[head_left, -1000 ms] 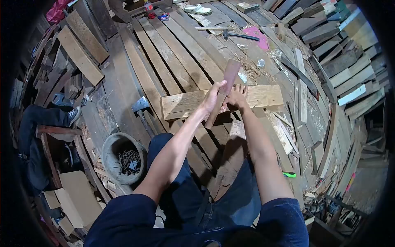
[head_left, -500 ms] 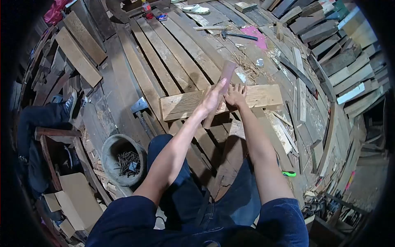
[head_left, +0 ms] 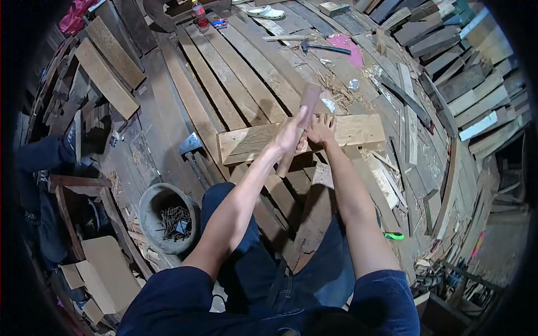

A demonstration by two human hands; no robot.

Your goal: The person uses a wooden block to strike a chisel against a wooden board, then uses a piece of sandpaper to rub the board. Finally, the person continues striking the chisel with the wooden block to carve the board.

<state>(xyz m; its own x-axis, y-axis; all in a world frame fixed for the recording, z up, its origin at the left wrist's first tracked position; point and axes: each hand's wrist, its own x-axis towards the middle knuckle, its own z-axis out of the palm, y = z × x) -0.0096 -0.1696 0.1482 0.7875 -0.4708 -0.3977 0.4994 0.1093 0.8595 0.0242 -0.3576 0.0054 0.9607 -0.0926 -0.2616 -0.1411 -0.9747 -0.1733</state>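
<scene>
A thick, pale wooden beam (head_left: 358,130) lies crosswise over the slats in front of my knees. My left hand (head_left: 290,134) is wrapped round a narrow wooden piece (head_left: 310,96), mauve-brown at its wide upper end. This piece slants across the beam, and its thinner, lighter lower end sticks out below the near edge. My right hand (head_left: 321,132) rests on the beam just right of the piece, fingers bent over the far edge. Whether the right thumb also touches the piece cannot be made out. Left of the beam, a hatchet (head_left: 190,144) lies on the boards.
A bucket (head_left: 147,208) of nails stands by my left knee. Farther off lie a hammer (head_left: 326,49), a bottle (head_left: 199,14) and a white clog (head_left: 265,12). A green-handled tool (head_left: 393,236) is at right. Another person's leg (head_left: 45,154) shows at left, near an open cardboard box (head_left: 109,269).
The narrow piece and my left hand have shifted very slightly; my right hand stays on the beam. At left, the other person's leg has moved farther left.
</scene>
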